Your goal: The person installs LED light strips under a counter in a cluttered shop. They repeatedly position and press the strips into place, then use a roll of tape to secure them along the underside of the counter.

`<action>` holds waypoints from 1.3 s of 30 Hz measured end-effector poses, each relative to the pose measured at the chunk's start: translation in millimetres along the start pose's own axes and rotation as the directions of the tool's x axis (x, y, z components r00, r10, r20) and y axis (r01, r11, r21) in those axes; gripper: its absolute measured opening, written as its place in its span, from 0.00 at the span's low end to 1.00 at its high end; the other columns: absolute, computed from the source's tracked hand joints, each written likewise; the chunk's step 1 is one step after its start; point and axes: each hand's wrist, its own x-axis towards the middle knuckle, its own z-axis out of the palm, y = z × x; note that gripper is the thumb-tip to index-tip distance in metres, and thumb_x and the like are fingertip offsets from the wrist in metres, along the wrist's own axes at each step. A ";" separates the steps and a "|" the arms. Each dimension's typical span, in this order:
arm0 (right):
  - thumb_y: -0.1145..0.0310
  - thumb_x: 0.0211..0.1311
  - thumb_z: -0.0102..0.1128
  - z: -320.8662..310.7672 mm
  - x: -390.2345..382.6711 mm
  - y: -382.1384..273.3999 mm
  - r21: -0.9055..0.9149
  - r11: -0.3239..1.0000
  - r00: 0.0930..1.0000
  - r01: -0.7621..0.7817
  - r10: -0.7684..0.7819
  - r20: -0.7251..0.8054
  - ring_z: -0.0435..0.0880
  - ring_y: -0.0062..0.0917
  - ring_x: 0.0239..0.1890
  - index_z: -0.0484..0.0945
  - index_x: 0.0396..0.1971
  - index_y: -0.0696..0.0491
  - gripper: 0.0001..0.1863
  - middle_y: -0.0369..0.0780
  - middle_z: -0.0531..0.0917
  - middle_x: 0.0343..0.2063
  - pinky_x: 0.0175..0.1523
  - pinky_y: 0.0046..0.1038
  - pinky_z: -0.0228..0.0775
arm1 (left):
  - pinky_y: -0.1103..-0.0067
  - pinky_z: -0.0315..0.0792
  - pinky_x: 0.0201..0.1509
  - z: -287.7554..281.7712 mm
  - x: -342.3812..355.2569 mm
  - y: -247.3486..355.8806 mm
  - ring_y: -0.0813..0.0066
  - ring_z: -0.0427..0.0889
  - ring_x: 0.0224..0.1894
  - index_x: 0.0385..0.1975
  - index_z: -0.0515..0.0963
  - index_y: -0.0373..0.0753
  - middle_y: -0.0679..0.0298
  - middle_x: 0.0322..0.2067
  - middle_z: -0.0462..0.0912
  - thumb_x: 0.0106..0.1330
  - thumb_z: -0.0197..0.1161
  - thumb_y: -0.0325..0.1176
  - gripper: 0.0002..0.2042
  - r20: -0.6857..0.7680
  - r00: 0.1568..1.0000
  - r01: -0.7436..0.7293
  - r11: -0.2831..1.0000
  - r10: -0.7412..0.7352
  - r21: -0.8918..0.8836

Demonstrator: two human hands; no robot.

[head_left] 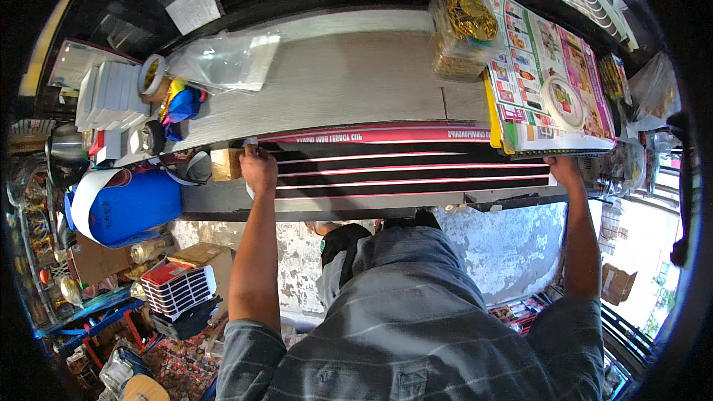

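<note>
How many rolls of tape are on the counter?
2. One tape roll sits at the far left beside the white boxes; the other tape roll lies on the colourful printed sheet at the right. More may be hidden among the clutter.

We stretch both arms far forward and wide apart. Our left hand (258, 165) is curled, fingers (251, 150) pinched at the far end. Our right hand (564, 170) lies far right, its fingers folded under.

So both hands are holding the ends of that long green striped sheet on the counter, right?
Not quite: the head view shows the long striped sheet is black with red stripes, not green. The left hand and right hand do hold its ends on the counter.
</note>
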 end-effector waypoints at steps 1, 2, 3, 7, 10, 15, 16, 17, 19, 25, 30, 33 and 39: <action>0.61 0.70 0.67 12.8 10.3 16.0 -0.060 0.998 1.000 0.014 -0.015 -0.016 0.79 0.53 0.67 0.81 0.62 0.55 0.24 0.56 0.83 0.63 0.74 0.47 0.67 | 0.50 0.80 0.50 0.9 -0.7 4.1 0.35 0.85 0.45 0.44 0.83 0.36 0.41 0.41 0.84 0.64 0.67 0.32 0.11 -0.025 0.999 -0.029 0.999 0.029 -0.022; 0.60 0.70 0.67 24.2 19.2 30.2 -0.125 0.992 1.000 -0.017 0.016 -0.008 0.77 0.54 0.69 0.80 0.65 0.55 0.26 0.56 0.81 0.65 0.76 0.48 0.65 | 0.50 0.80 0.50 -0.7 -1.1 7.2 0.35 0.85 0.45 0.44 0.83 0.37 0.42 0.40 0.84 0.64 0.67 0.33 0.11 -0.020 1.000 -0.015 1.000 0.014 -0.025; 0.59 0.70 0.67 36.9 24.6 39.5 -0.203 0.976 0.996 -0.074 0.081 0.024 0.75 0.54 0.72 0.79 0.67 0.55 0.28 0.56 0.80 0.68 0.78 0.48 0.63 | 0.50 0.80 0.50 -4.9 -1.9 8.9 0.36 0.85 0.45 0.44 0.83 0.38 0.43 0.40 0.84 0.64 0.67 0.33 0.11 0.006 0.999 0.051 0.999 -0.051 -0.004; 0.55 0.72 0.62 50.6 41.6 61.0 -0.370 0.929 0.997 0.024 -0.049 -0.058 0.79 0.56 0.67 0.79 0.66 0.55 0.28 0.54 0.84 0.64 0.72 0.51 0.71 | 0.49 0.83 0.49 -7.4 -0.8 24.7 0.34 0.89 0.44 0.43 0.87 0.41 0.40 0.39 0.90 0.67 0.65 0.39 0.11 -0.048 0.981 0.189 0.980 -0.186 0.056; 0.55 0.72 0.62 51.6 45.4 60.4 -0.376 0.926 0.998 -0.037 0.013 -0.067 0.79 0.56 0.67 0.80 0.66 0.55 0.28 0.54 0.84 0.64 0.72 0.51 0.70 | 0.48 0.84 0.48 -7.3 3.8 27.2 0.34 0.90 0.42 0.38 0.88 0.38 0.40 0.36 0.90 0.69 0.64 0.41 0.13 -0.076 0.983 0.173 0.976 -0.164 0.135; 0.55 0.72 0.63 56.8 49.9 56.7 -0.371 0.924 0.995 -0.087 0.062 -0.079 0.80 0.56 0.67 0.80 0.66 0.55 0.28 0.54 0.84 0.64 0.73 0.51 0.70 | 0.48 0.85 0.50 -4.9 9.9 22.7 0.34 0.90 0.45 0.38 0.87 0.35 0.39 0.39 0.91 0.70 0.64 0.42 0.15 -0.029 0.974 0.228 0.952 -0.227 0.205; 0.55 0.72 0.63 57.4 52.3 56.5 -0.368 0.925 0.994 -0.095 0.068 -0.086 0.80 0.56 0.67 0.80 0.66 0.55 0.28 0.54 0.84 0.64 0.73 0.51 0.70 | 0.48 0.85 0.51 -4.1 9.9 23.1 0.33 0.90 0.45 0.39 0.87 0.35 0.39 0.40 0.90 0.70 0.64 0.42 0.15 -0.036 0.975 0.223 0.957 -0.220 0.185; 0.55 0.72 0.63 57.9 50.6 56.3 -0.367 0.925 0.993 -0.101 0.074 -0.087 0.80 0.55 0.67 0.80 0.66 0.55 0.28 0.54 0.84 0.64 0.73 0.50 0.70 | 0.48 0.85 0.51 -3.1 10.6 24.5 0.33 0.90 0.46 0.40 0.87 0.35 0.38 0.40 0.90 0.71 0.64 0.42 0.15 -0.036 0.971 0.237 0.956 -0.234 0.175; 0.55 0.72 0.63 56.7 52.2 56.1 -0.363 0.925 0.993 -0.108 0.080 -0.092 0.80 0.55 0.67 0.80 0.66 0.55 0.28 0.54 0.84 0.63 0.73 0.50 0.70 | 0.48 0.85 0.52 -1.9 11.0 27.4 0.32 0.90 0.46 0.41 0.87 0.35 0.38 0.41 0.90 0.71 0.64 0.42 0.16 -0.024 0.967 0.255 0.953 -0.254 0.166; 0.55 0.72 0.64 52.3 60.2 54.5 -0.356 0.928 0.990 -0.112 0.074 -0.117 0.80 0.55 0.67 0.80 0.65 0.55 0.28 0.54 0.84 0.63 0.73 0.50 0.70 | 0.48 0.84 0.54 -0.9 12.7 25.0 0.32 0.89 0.47 0.41 0.88 0.32 0.36 0.41 0.90 0.72 0.62 0.40 0.16 0.023 0.981 0.186 0.963 -0.194 0.198; 0.56 0.71 0.64 54.5 62.8 54.1 -0.353 0.928 0.989 -0.117 0.077 -0.126 0.80 0.55 0.67 0.81 0.65 0.55 0.28 0.54 0.84 0.63 0.73 0.50 0.69 | 0.49 0.85 0.52 3.6 16.0 15.7 0.33 0.90 0.45 0.37 0.88 0.29 0.34 0.39 0.89 0.72 0.62 0.42 0.18 0.021 0.982 0.172 0.943 -0.185 0.287; 0.56 0.71 0.64 55.8 64.1 54.8 -0.349 0.929 0.986 -0.124 0.077 -0.145 0.80 0.55 0.67 0.81 0.65 0.55 0.28 0.54 0.85 0.63 0.73 0.50 0.69 | 0.48 0.85 0.51 6.1 18.4 12.3 0.34 0.91 0.45 0.37 0.88 0.30 0.37 0.38 0.90 0.72 0.62 0.42 0.18 0.013 0.996 0.084 0.953 -0.092 0.290; 0.56 0.71 0.65 62.8 64.3 53.8 -0.341 0.932 0.985 -0.127 0.079 -0.153 0.80 0.55 0.67 0.81 0.64 0.56 0.27 0.54 0.85 0.62 0.74 0.49 0.69 | 0.51 0.85 0.53 6.8 21.0 7.8 0.37 0.91 0.47 0.41 0.90 0.37 0.39 0.42 0.91 0.70 0.63 0.42 0.15 0.045 0.986 0.138 0.936 -0.161 0.325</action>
